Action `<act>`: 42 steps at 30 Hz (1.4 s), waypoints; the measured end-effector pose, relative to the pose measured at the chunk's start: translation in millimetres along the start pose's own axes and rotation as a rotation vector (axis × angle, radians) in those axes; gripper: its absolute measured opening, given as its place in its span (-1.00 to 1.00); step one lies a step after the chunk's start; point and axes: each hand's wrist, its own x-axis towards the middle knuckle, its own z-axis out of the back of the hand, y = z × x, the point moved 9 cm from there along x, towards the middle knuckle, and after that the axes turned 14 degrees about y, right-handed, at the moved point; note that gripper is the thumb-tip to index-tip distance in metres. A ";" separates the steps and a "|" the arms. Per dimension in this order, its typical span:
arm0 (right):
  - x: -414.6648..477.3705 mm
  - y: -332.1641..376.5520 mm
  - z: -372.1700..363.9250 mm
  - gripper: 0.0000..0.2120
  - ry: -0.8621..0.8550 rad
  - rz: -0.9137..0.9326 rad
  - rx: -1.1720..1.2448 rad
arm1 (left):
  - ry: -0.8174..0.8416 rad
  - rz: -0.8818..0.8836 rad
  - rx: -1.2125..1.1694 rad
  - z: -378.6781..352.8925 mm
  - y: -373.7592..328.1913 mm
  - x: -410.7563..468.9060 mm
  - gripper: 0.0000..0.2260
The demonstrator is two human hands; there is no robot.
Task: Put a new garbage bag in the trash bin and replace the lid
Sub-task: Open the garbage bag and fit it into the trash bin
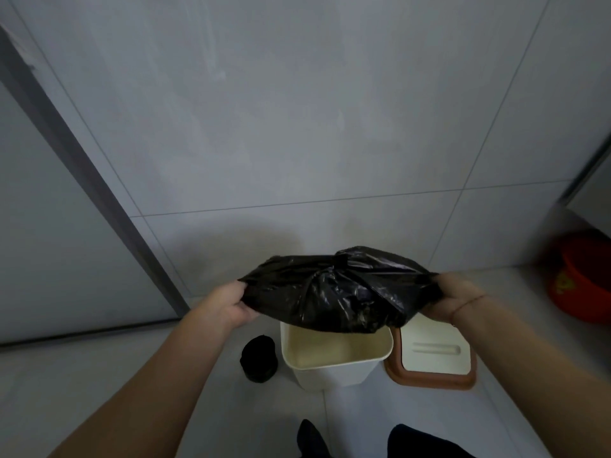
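A black bag [334, 289] is stretched between both hands, held in the air above the bin [334, 355]. The left hand [231, 305] pinches the bag's left edge, its grip closed on the plastic; the right hand [459, 299] has its grip closed on the bag's right edge, with a thin band round the wrist. The bag is crumpled, gathered to a knot-like pucker near its top middle, and its lower fold hangs over the far rim of the bin, hiding that part.

The bin is cream, open-topped, standing on the floor [99, 375] by the tiled wall [297, 110]. What shows of its inside is bare cream wall and bottom; no liner is in it.

Just to the bin's right the lid [433, 358] lies flat on the floor, cream in the middle with a brown rim and a raised slot-like bar. Just to the bin's left stands a black roll [258, 358], close to the bin; whether they touch cannot be told. At the far right a red tub [582, 282] sits on the floor, blurred; its contents cannot be seen.
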 end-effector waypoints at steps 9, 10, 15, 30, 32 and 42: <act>2.1 11.1 -16.7 -0.62 0.437 0.002 -0.381 | 0.315 0.026 0.659 -8.1 -17.7 7.9 -0.70; 4.9 9.6 -16.9 -0.59 0.443 -0.005 -0.471 | 0.209 0.007 0.797 -0.3 -20.1 13.3 -0.72; 15.6 27.5 0.2 -0.67 -0.033 0.126 -1.200 | -0.283 -0.160 1.159 31.8 -43.2 22.8 -0.72; 27.0 45.0 -16.5 -0.93 -0.170 0.476 -0.905 | 0.114 -0.085 1.189 -34.0 7.0 35.3 0.08; 29.8 36.1 -35.9 -0.87 -0.033 0.453 -0.855 | 0.103 -0.197 1.378 -57.3 0.0 36.7 0.30; 50.7 35.7 -26.2 -0.69 -0.061 0.262 -1.260 | -0.150 -0.411 1.232 -64.9 -23.5 54.2 -0.80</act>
